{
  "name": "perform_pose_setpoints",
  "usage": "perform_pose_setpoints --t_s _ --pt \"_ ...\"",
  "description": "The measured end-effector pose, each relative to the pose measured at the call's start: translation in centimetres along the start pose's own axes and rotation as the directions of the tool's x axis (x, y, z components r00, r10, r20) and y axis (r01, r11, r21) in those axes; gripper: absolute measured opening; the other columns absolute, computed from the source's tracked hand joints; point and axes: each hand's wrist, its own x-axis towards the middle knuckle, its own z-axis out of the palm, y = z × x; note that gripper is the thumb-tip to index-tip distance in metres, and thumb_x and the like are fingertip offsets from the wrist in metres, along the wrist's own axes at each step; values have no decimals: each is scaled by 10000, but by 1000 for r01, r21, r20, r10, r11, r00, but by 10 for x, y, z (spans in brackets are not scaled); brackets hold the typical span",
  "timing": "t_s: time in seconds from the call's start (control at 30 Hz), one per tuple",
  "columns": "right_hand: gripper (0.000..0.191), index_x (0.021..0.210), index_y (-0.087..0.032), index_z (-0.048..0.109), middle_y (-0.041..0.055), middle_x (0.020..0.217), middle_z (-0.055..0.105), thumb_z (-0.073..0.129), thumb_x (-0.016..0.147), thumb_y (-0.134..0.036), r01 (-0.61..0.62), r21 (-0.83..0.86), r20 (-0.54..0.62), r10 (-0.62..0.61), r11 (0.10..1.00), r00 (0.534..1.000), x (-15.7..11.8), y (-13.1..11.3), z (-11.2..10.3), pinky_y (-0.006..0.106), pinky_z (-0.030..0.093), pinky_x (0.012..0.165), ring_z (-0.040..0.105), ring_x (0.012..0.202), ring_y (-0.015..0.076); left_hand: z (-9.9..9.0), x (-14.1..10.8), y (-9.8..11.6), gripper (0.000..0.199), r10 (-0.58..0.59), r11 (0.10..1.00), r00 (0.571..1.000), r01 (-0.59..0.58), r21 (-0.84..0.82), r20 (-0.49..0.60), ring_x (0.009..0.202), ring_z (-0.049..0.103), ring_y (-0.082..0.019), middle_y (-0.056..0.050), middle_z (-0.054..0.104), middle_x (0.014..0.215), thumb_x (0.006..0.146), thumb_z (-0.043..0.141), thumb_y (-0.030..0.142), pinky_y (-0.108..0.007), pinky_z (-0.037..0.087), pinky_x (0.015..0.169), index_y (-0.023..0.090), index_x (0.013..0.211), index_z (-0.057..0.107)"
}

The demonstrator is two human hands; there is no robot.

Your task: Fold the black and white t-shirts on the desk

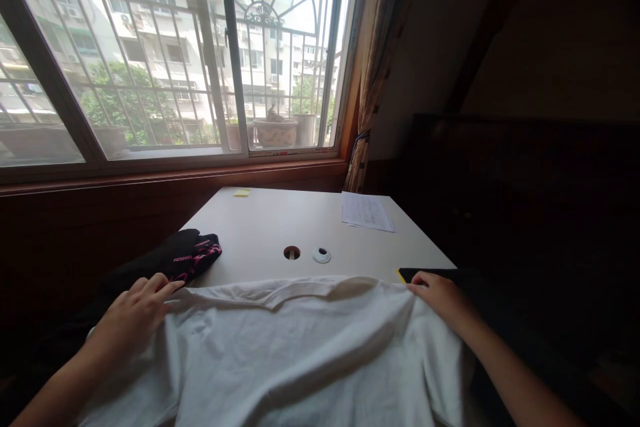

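White T-shirt (pixel 300 360) covers the near side of the desk (pixel 260 227); left hand (pixel 137 310) and right hand (pixel 443 297) each pinch one upper corner, fingers nearly closed. Caution: uneven tension could skew the neckline (pixel 274 305); slackened hold could release a corner. Patterned flowerpot (pixel 276 133) outdoors: contents indistinct.

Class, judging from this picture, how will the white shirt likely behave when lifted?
The white shirt would probably hang limp, since its cloth lies in soft folds. It may sag between the left hand and right hand, as its collar droops there. It is likely light for its size, the fabric looking thin.
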Motion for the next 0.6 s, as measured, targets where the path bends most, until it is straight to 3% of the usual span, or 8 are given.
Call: perform_pose_setpoints --t_s 0.13,0.2,0.37,0.47,0.53,0.6 --pt "160 830 -234 674 73 964 692 532 881 -286 122 -233 -153 -160 965 975 -2 -32 7 352 427 809 599 938 261 16 19 43 367 238 971 971 -238 -17 2 1139 536 -288 -67 616 1234 893 568 276 -404 450 965 302 1245 669" --pt "153 854 -226 678 81 963 682 532 896 -246 229 -261 -156 -275 938 949 -9 -58 13 365 427 870 587 961 259 26 29 66 384 334 941 943 -333 -64 -3 1170 527 -274 -60 612 1259 898 596 247 -393 427 1014 319 1272 647" --pt "161 886 -226 705 56 940 692 549 910 -198 568 58 4 -569 821 822 -28 -126 43 341 472 891 615 953 222 44 55 109 412 484 875 875 -483 -29 11 1148 544 -277 -67 619 1249 880 650 215 -412 435 986 315 1278 616" --pt "226 1007 -239 746 51 1029 715 541 925 -190 631 323 -4 -665 706 747 -26 -150 66 336 491 942 635 1008 203 49 74 120 312 516 856 856 -515 47 -19 1096 560 -270 -64 636 1192 890 618 177 -407 458 929 288 1180 646" --pt "305 1118 -241 736 62 1158 705 512 925 -164 615 428 -63 -657 662 751 -16 -158 80 361 471 1020 626 1103 203 52 86 122 260 510 859 859 -505 89 -45 1068 568 -265 -66 646 1160 909 587 167 -403 470 894 272 1138 655" --pt "377 1204 -232 709 75 1286 663 500 903 -140 580 456 -101 -609 675 787 -4 -162 90 409 428 1093 587 1209 222 59 98 122 238 480 875 875 -473 104 -64 1039 576 -260 -71 656 1131 937 561 186 -397 482 871 261 1142 656"
